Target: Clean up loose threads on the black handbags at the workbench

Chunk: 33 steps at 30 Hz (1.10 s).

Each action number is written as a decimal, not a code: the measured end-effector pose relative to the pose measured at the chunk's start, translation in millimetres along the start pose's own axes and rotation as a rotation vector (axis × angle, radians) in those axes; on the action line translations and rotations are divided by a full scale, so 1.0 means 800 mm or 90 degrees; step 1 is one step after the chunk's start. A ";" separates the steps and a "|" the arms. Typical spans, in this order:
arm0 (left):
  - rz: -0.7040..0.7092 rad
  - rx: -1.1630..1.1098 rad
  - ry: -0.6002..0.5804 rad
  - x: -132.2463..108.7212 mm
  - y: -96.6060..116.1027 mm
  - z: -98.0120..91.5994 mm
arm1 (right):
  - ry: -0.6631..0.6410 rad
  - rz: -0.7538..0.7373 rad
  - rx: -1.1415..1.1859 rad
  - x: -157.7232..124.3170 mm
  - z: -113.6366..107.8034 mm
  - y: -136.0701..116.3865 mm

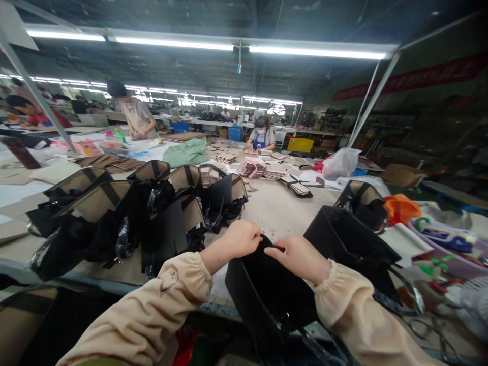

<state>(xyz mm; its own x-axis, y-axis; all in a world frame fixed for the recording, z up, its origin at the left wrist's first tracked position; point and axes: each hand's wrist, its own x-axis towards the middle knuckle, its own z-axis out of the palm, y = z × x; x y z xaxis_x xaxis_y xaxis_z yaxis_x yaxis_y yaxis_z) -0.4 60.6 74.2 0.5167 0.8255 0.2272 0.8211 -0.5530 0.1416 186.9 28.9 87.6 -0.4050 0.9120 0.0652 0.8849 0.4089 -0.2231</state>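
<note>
A black bag [267,290] stands at the near edge of the worktable [278,208], right in front of me. My left hand [241,238] is closed in a pinch on its top rim from the left. My right hand [301,256] grips the same rim from the right, fingers curled over it. Both arms wear beige sleeves. Just right of my hands sits another black bag [351,244].
Several open black bags with tan lining [152,203] crowd the table's left half. Stacks of flat card pieces [263,168], a white plastic sack [341,161] and a green cloth [186,151] lie farther back. A tray of coloured items [446,244] sits at the right. People work at distant tables.
</note>
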 end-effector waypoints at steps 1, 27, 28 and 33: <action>0.001 0.000 0.004 0.000 0.000 0.000 | 0.007 0.000 0.003 0.004 0.004 0.001; 0.008 -0.025 0.014 -0.002 -0.005 0.002 | 0.002 0.015 -0.017 0.019 0.023 -0.010; 0.008 -0.026 0.014 -0.002 -0.005 0.002 | -0.012 0.014 -0.007 0.021 0.022 -0.007; 0.010 -0.019 0.023 0.000 -0.004 0.006 | -0.017 0.002 0.029 0.030 0.020 -0.003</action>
<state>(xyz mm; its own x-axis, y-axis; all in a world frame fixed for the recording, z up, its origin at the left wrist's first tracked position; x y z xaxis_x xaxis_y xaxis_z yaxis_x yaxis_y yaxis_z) -1.6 62.7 68.8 0.5206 0.8120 0.2638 0.8050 -0.5698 0.1655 171.6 49.4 74.2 -0.4090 0.9117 0.0388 0.8750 0.4039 -0.2668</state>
